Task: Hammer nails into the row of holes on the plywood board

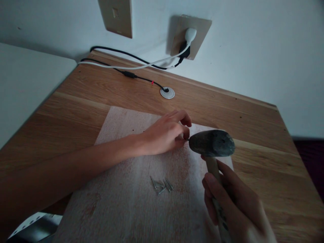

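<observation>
Your right hand is wrapped around the handle of the hammer; a firm hold with a loose wrist should serve best; your left hand pinches what looks like a nail, mostly hidden, at the right part of the board; hold it upright, tap lightly until it stands alone, then draw that hand clear, as the hammer's head is right beside it; the loose nails lie nearer you on the board.
</observation>
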Tool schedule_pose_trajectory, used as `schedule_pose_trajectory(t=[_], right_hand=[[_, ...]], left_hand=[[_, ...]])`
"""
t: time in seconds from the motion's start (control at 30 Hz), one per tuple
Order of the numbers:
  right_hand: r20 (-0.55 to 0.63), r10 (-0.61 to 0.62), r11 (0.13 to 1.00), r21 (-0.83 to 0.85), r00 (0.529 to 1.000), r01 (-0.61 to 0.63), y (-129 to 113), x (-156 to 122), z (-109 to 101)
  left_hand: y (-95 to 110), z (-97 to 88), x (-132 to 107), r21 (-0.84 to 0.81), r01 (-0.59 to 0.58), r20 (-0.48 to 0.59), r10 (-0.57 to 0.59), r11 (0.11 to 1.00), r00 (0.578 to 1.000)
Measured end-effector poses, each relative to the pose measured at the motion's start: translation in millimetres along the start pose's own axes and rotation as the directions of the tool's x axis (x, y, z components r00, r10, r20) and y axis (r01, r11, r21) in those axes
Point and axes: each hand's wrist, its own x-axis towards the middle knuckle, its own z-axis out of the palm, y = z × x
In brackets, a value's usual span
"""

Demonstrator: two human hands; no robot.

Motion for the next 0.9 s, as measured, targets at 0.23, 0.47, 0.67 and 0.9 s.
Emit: schedule_pose_trajectory(t=[0.23,0.47,0.67,0.9], right_hand=[[-0.017,0.018,0.999,-0.03,1.0,-0.019,-2.9,-2.0,0.4],[-0.028,0.009,1.0,-0.022,1.0,-0.01,0.3,-0.8,-1.9],[-0.006,-0.013,0.999,-0.047,1.0,0.013,2.2,-0.2,-3.2],[-0.049,0.046,0.999,-0.003,0.998,-0.046,-9.3,-4.8,4.3]], left_hand=[[0.4,0.1,-0.3,-0.007,-0.01,-0.01,0.01,1.0,1.0],[0.1,-0.1,-0.6,-0.006,-0.008,-0.005,0.008,1.0,1.0],[0.4,0.3,-0.1,0.004,-0.018,-0.014,0.018,1.0,1.0],[0.7,-0.8,-0.3,-0.004,-0.005,-0.002,0.005,1.0,1.0]])
